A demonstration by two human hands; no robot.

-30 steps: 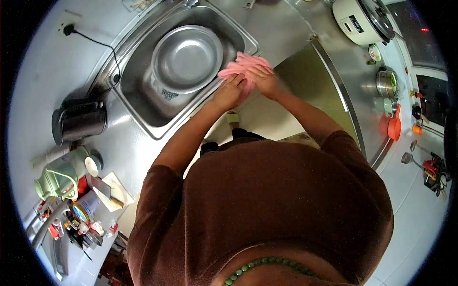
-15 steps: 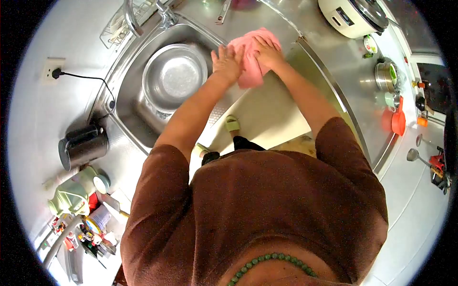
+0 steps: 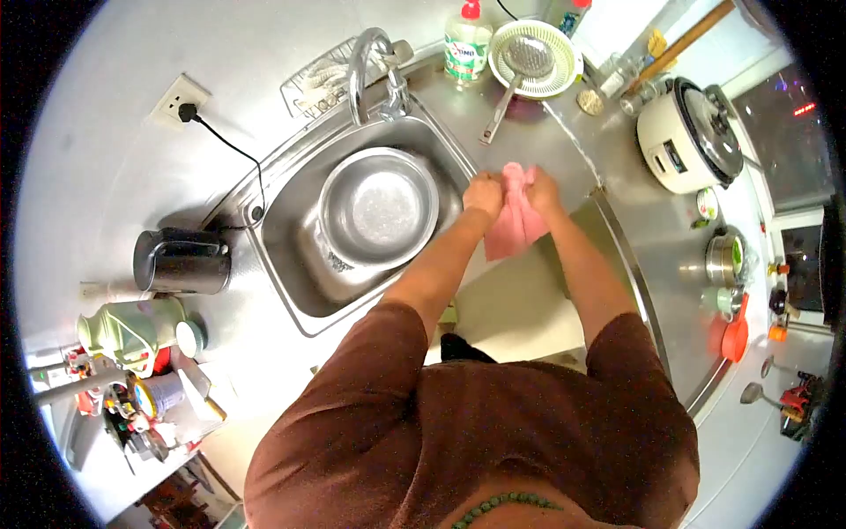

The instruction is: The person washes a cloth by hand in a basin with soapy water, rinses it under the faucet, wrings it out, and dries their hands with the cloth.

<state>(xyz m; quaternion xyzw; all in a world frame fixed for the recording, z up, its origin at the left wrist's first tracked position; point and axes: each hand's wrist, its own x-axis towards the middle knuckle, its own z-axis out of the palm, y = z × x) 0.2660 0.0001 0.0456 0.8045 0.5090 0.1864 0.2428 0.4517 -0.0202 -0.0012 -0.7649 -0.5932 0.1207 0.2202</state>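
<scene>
A pink cloth (image 3: pixel 511 231) hangs bunched between my two hands at the counter edge, right of the sink. My left hand (image 3: pixel 484 194) is closed on its left side. On the other side my right hand (image 3: pixel 543 190) grips it, fingers curled. The cloth's lower part drapes over the front edge. Left of my hands, a round metal basin (image 3: pixel 381 207) sits inside the steel sink (image 3: pixel 300 300). Beyond the cloth lies a skimmer ladle (image 3: pixel 500 115), its head resting in a pale green strainer basket (image 3: pixel 564 75).
A faucet (image 3: pixel 359 79) arches over the sink's back. A dish soap bottle (image 3: pixel 465 53) stands behind it. To the right is a rice cooker (image 3: pixel 674 145); farther along are a metal pot (image 3: pixel 721 257) and a red ladle (image 3: pixel 735 331). A black kettle (image 3: pixel 183 262) stands left of the sink.
My hands went from lying flat with spread fingers on the cloth to closing around it. The cloth is now gathered up and hanging. The view has shifted, showing more of the back counter.
</scene>
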